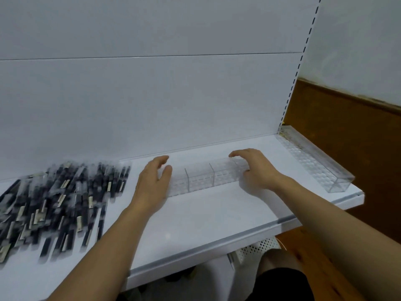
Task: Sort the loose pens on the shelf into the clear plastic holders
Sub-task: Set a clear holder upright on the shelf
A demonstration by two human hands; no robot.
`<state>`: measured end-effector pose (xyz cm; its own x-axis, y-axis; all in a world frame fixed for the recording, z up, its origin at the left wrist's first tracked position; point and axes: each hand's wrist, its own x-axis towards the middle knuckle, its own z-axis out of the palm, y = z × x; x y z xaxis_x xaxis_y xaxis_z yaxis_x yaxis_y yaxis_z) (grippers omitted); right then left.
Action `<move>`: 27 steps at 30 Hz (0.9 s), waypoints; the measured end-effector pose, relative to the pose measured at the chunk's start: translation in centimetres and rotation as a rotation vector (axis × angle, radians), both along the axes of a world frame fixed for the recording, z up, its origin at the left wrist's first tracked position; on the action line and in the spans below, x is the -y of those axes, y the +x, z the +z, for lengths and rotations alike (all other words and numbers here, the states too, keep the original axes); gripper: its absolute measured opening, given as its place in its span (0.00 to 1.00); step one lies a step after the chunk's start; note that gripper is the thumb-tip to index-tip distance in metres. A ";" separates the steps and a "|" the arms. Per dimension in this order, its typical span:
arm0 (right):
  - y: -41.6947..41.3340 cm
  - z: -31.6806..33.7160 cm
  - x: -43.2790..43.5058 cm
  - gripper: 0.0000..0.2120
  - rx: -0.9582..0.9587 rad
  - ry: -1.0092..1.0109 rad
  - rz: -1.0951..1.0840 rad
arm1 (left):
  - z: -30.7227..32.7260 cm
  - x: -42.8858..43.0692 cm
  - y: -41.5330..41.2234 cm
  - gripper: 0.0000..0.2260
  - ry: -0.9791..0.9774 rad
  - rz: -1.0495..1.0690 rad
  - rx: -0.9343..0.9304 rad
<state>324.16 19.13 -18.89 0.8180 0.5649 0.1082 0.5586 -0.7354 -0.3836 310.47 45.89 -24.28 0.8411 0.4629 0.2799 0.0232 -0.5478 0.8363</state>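
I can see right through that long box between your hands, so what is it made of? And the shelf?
The divided holder, gripped at its ends by the left hand and right hand, looks like clear, glossy hard plastic: the shelf shows through its thin walls. The shelf looks like smooth white-painted metal, probably; the slotted upright beside it hints at that.

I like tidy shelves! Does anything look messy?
Yes: the pens lie in a jumbled, overlapping heap on the left of the shelf, none in a holder. The divided clear holder, gripped by the left hand and right hand, is empty, and a second clear holder lies along the right edge.
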 end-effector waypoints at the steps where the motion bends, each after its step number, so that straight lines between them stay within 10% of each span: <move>1: 0.2 -0.2 -0.5 0.25 -0.008 0.004 -0.011 | 0.2 -0.2 -0.3 0.14 0.034 -0.048 -0.030; 7: 1.7 -1.1 -3.5 0.26 -0.034 -0.043 0.064 | 2.6 -4.4 -1.1 0.15 0.566 -0.173 -0.225; 27: 1.7 -1.1 -5.1 0.28 0.118 -0.125 0.176 | 1.5 -7.1 -2.3 0.12 0.433 -0.087 -0.069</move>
